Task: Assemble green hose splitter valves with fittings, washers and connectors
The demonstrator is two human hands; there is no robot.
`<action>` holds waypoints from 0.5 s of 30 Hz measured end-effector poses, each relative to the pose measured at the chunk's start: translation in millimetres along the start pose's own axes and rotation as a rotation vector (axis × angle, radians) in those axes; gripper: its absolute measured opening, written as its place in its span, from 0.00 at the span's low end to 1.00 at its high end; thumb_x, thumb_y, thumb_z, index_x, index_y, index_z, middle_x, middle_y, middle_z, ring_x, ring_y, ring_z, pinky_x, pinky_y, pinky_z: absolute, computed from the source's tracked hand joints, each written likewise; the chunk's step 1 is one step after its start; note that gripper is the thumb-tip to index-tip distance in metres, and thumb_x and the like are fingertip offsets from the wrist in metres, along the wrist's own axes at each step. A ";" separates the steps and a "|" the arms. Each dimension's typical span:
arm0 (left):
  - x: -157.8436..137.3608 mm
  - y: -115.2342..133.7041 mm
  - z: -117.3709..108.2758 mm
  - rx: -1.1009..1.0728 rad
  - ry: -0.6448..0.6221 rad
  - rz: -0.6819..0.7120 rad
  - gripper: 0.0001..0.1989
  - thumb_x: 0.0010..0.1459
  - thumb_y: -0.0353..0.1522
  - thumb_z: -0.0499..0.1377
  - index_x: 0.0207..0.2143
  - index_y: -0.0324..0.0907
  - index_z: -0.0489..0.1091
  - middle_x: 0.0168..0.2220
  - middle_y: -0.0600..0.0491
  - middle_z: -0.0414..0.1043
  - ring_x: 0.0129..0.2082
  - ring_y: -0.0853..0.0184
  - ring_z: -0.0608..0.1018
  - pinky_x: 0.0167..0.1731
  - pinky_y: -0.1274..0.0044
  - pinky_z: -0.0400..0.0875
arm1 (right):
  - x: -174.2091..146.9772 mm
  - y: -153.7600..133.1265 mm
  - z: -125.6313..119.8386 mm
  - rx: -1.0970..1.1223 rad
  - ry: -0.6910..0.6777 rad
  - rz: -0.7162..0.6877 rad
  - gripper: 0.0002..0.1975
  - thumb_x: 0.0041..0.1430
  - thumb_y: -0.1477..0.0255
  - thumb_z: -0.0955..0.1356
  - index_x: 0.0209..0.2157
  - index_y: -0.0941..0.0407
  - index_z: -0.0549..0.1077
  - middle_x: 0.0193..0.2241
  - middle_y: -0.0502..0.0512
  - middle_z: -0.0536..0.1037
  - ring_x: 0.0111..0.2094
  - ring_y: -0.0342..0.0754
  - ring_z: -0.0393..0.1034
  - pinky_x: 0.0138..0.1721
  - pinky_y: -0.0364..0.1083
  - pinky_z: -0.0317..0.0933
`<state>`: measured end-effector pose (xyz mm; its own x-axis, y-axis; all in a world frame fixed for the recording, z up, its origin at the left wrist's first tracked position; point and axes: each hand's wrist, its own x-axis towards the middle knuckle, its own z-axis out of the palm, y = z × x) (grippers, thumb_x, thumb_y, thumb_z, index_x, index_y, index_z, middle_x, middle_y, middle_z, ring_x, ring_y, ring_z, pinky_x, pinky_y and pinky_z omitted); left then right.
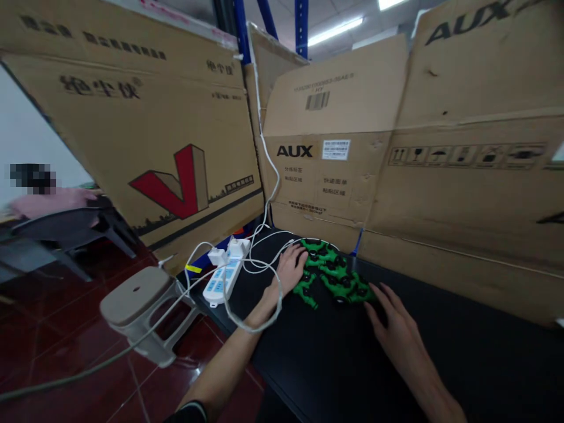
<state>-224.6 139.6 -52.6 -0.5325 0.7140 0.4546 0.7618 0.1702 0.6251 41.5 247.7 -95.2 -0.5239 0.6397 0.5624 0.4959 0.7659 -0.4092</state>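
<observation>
A cluster of small green-and-black pieces (341, 282) lies on the black tabletop (326, 358); their dark round parts look like wheels, but the exact kind is too blurred to tell. At the left end of the cluster is my left hand (291, 270), its fingers slightly curved and apart, next to the green pieces. My right hand (396, 323) reaches in from the lower right, with thumb and fingers spread around the right end of the cluster, its fingertips at or touching the outermost piece. Neither hand visibly grips anything.
A white power strip (225, 276) with plugged-in adapters sits left of my hands. A looped white cable (253, 329) crosses over my left forearm. Cardboard panels (326, 176) wall the table's back. A plastic stool (136, 294) and a seated person (53, 202) are at left.
</observation>
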 end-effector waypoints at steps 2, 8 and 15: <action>3.4 -0.2 2.9 -0.027 -0.012 0.009 0.18 0.72 0.39 0.51 0.52 0.40 0.75 0.59 0.43 0.74 0.63 0.57 0.72 0.67 0.59 0.62 | -0.1 -3.6 -3.2 0.011 -0.034 0.007 0.26 0.70 0.61 0.57 0.58 0.61 0.72 0.59 0.70 0.72 0.53 0.61 0.76 0.52 0.57 0.74; -3.6 4.9 -8.7 -0.044 0.033 0.045 0.22 0.75 0.39 0.44 0.51 0.40 0.75 0.53 0.43 0.77 0.57 0.59 0.77 0.63 0.61 0.67 | 0.3 -6.9 -13.7 0.056 -0.115 0.042 0.21 0.69 0.64 0.62 0.58 0.59 0.72 0.48 0.64 0.77 0.45 0.56 0.78 0.49 0.55 0.74; -17.1 29.2 -9.9 -0.004 -0.113 0.280 0.12 0.70 0.39 0.57 0.48 0.46 0.76 0.51 0.49 0.80 0.54 0.59 0.79 0.65 0.58 0.61 | -3.3 -14.5 -8.8 0.065 -0.144 0.096 0.17 0.64 0.66 0.68 0.51 0.59 0.76 0.44 0.65 0.79 0.46 0.61 0.74 0.51 0.61 0.70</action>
<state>-196.9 125.7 -35.9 -0.2572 0.8041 0.5359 0.8715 -0.0466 0.4882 42.1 233.9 -84.8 -0.5725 0.7092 0.4114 0.5052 0.7004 -0.5043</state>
